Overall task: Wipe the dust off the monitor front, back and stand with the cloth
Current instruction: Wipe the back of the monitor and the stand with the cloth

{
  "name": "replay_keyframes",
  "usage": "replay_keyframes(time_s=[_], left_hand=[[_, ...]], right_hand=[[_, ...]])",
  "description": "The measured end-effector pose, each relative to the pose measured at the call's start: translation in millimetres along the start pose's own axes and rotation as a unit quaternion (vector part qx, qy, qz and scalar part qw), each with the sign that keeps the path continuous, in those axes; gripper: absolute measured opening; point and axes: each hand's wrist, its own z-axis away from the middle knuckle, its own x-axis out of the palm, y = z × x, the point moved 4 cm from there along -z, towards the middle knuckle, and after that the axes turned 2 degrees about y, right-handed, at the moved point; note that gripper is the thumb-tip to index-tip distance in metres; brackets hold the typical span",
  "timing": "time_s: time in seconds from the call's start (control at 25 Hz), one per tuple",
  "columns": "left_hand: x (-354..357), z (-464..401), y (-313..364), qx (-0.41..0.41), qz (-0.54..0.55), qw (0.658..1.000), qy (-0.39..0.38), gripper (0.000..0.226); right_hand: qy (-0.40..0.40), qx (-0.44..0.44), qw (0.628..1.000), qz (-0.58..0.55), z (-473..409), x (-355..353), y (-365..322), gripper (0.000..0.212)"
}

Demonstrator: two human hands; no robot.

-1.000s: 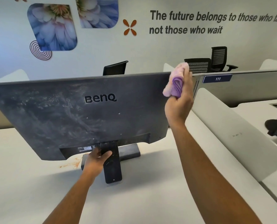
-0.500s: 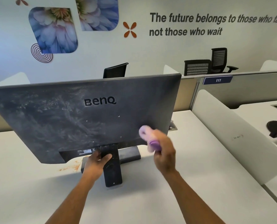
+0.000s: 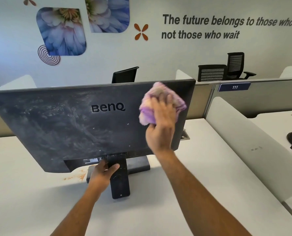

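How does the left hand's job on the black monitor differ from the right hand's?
The left hand grips the black stand neck low down; the right hand presses the pink-purple cloth high on the dusty monitor back. Left fingers curl; right fingers spread flat. Both touch the monitor.

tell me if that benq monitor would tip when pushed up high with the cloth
Probably yes: the monitor is a wide panel on one narrow stand, and the right hand presses the cloth near its top corner. The left hand gripping the stand likely steadies it.

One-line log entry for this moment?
right hand presses cloth on monitor back | left hand grips stand | dust remains left
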Motion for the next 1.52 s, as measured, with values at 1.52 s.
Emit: replay_keyframes(time_s=[1.52], left_hand=[[0.4,0.1,-0.6,0.000,0.003,1.000,-0.003,0.035]], right_hand=[[-0.029,0.060,0.998,-0.023,49.1,-16.1,40.1,0.043]])
